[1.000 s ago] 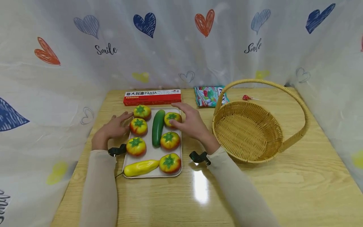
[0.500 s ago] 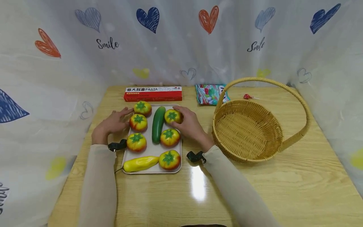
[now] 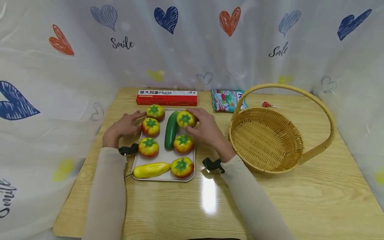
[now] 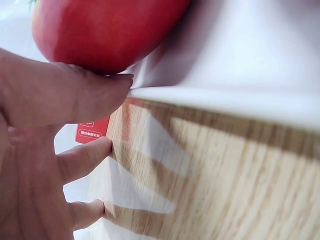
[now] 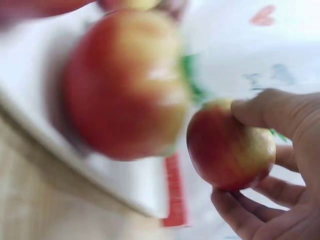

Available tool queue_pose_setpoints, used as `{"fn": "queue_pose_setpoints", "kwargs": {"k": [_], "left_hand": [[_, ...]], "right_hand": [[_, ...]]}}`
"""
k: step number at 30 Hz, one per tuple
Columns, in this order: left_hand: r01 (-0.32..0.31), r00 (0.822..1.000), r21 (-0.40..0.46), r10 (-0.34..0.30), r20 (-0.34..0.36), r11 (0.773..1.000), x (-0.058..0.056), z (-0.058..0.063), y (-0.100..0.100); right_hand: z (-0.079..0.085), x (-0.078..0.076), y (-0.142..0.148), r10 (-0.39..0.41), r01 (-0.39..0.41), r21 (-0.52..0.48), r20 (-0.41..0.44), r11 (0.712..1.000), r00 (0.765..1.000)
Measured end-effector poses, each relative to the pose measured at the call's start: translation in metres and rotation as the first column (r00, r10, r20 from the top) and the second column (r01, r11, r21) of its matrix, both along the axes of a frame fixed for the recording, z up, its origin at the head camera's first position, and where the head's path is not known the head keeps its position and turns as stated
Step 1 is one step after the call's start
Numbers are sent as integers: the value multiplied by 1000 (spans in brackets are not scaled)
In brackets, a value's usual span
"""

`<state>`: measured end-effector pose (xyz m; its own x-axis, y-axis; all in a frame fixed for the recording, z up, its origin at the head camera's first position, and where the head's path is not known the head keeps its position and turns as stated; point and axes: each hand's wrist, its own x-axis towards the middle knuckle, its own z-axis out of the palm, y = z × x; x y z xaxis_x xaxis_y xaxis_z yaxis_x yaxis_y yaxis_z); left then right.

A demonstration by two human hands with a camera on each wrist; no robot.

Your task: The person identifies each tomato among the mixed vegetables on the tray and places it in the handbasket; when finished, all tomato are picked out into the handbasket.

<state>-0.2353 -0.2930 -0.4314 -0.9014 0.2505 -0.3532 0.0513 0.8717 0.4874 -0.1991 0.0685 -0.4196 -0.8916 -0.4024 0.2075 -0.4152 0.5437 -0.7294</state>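
Note:
My right hand grips a red-and-yellow tomato with a green star-shaped top, over the tray's far right corner. In the right wrist view the thumb and fingers curl round this tomato. My left hand lies along the left side of the white tray. Its fingers are extended onto the wood, and the thumb lies against a tomato in the left wrist view. Several more tomatoes, a green cucumber and a long yellow vegetable lie on the tray.
A wicker basket with a tall handle stands right of the tray. Behind the tray lies a red pasta box, with a teal candy bag beside it. A red lollipop lies behind the basket. A curtain hangs at the back.
The fingers of my right hand have closed round the far-right tomato, which has risen slightly. My left hand stays beside the tray. The head view has shifted a little.

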Motion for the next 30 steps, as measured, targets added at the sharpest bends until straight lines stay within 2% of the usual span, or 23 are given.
{"fn": "queue_pose_setpoints", "kwargs": {"k": [5, 9, 14, 19, 23, 27, 30], "left_hand": [[18, 1000, 10, -18, -5, 1000, -1, -2, 0], [18, 1000, 19, -18, -7, 1000, -3, -3, 0], [0, 1000, 12, 0, -3, 1000, -4, -2, -1], [6, 1000, 13, -6, -2, 1000, -5, 3, 1], [5, 1000, 10, -5, -2, 1000, -4, 5, 4], [10, 1000, -5, -10, -8, 1000, -1, 1, 3], [10, 1000, -10, -11, -18, 1000, 0, 0, 1]], "right_hand": [[26, 20, 16, 84, -86, -107, -20, 991, 996], [44, 41, 39, 144, -136, -216, 23, 967, 989], [57, 66, 81, 133, -113, -282, 54, 953, 990], [54, 82, 129, 29, -18, -298, 33, 954, 999], [46, 92, 159, -76, 85, -283, 42, 955, 996], [31, 100, 177, -164, 176, -237, 69, 955, 984], [20, 100, 182, -192, 207, -215, 85, 954, 978]]}}
